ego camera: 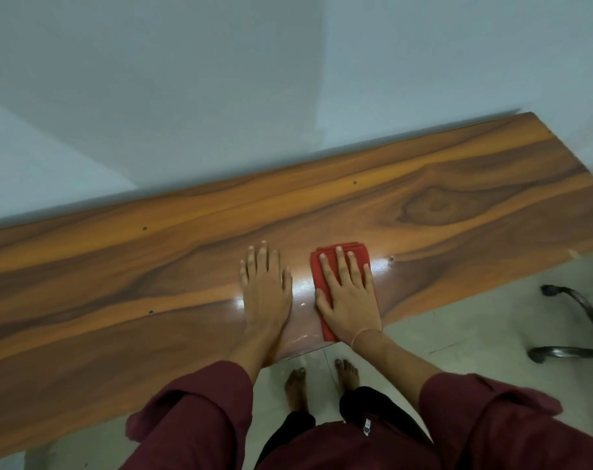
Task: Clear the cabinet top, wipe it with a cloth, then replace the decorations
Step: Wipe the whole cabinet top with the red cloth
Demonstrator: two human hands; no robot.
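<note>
Your left hand (266, 286) lies flat on the tabletop (118, 283), fingers straight and close together, so lean on it for balance. Beside it your right hand (349, 293), fingers spread, presses the folded red cloth (360, 250) near the front edge. Push in overlapping strokes toward the wall.

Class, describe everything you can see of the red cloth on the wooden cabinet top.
The red cloth is a soft-looking fabric folded into a thick rectangle, with layered edges showing at its far end. It lies flat on the glossy wooden cabinet top, near the front edge, next to a bright glare patch. The right hand presses on it with straight, spread fingers and covers most of it. The left hand rests beside it without touching it.
</note>
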